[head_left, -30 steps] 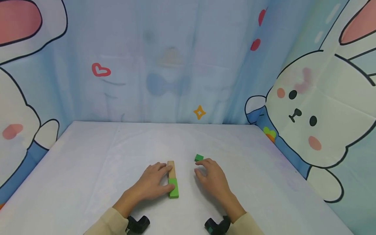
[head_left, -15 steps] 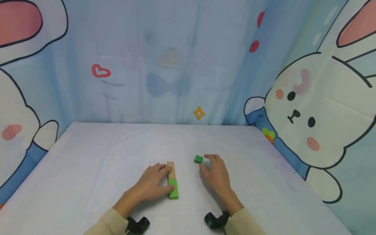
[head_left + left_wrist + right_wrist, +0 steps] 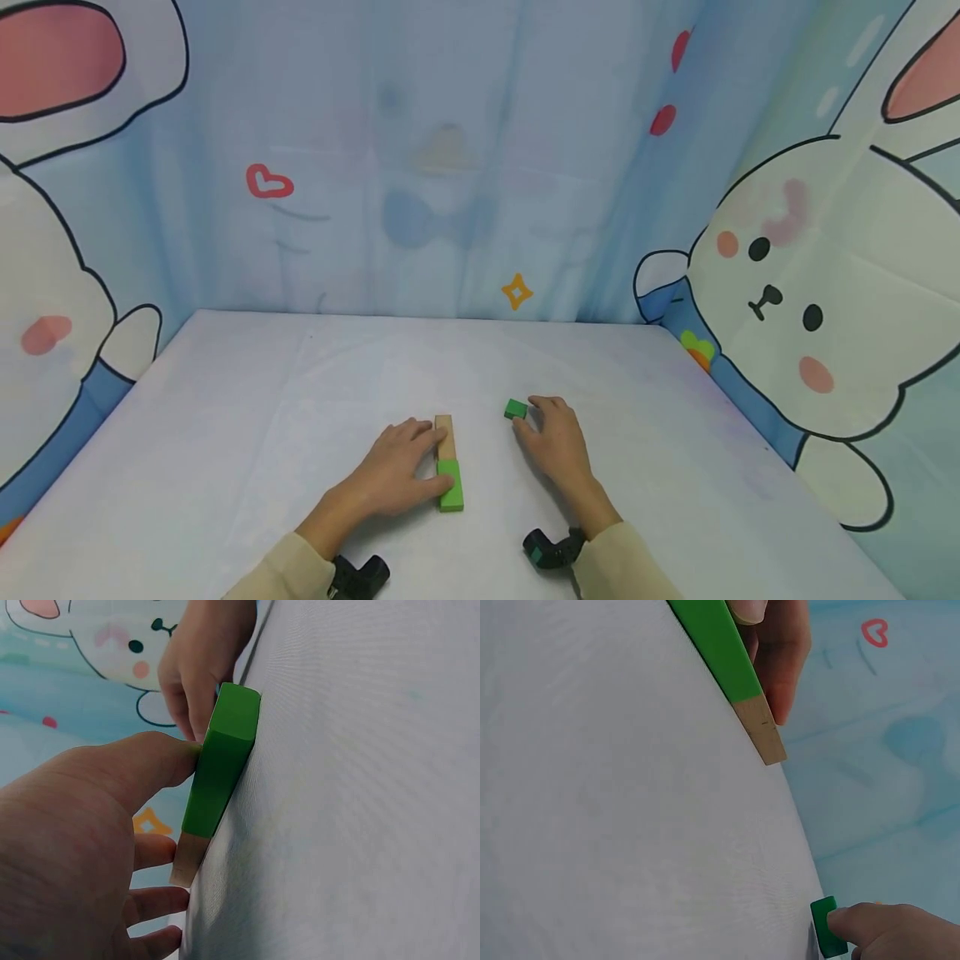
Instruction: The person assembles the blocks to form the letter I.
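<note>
A long green block [image 3: 450, 490] and a plain wooden block [image 3: 445, 437] lie end to end on the white table. My left hand [image 3: 397, 467] rests beside them with spread fingers. Its thumb touches the green block, and a fingertip lies at the wooden one, as the left wrist view also shows. Farther right, a small dark green block [image 3: 515, 409] lies on the table. My right hand [image 3: 557, 440] has its thumb and index finger at this block's right end and pinches it there. In the right wrist view the thumb [image 3: 855, 922] covers part of the small block.
The white tabletop [image 3: 300, 400] runs back to a light blue curtain [image 3: 345, 233]. A printed rabbit [image 3: 840, 283] covers the cloth on the right. A black wrist device [image 3: 553, 550] sits at each sleeve.
My right hand has drawn back from over the small green block, then come in to it from the right. My left hand stays on its blocks. The head view shifts slightly.
</note>
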{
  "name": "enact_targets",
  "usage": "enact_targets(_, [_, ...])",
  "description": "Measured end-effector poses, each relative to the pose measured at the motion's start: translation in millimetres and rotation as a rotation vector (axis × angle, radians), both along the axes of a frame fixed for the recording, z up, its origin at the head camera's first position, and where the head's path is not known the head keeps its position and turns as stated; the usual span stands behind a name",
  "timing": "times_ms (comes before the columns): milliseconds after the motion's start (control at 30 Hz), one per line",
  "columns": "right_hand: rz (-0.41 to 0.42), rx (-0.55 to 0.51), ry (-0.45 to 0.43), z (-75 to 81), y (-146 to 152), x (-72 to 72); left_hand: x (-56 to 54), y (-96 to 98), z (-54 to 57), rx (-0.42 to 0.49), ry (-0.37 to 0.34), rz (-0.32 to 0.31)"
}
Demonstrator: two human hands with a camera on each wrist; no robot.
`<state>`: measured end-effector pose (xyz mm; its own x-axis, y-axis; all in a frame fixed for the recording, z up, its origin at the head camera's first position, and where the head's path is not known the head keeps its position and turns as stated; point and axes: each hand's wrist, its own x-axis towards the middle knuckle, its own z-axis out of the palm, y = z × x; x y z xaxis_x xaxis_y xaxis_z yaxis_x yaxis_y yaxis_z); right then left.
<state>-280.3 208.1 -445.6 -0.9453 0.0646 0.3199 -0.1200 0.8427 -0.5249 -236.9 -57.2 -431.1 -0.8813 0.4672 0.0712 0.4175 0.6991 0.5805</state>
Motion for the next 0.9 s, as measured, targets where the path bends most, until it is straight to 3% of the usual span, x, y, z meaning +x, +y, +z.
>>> enact_targets(467, [-0.018,0.078,0.025,-6.4,1.1,-5.0,-0.3,0.5,-1.5,0.0,0.009,0.007])
enact_targets(900, [0.005,-0.006,0.027,-2.7,-1.8,-5.9,-0.3,0.8,-1.1,0.002,-0.014,0.011])
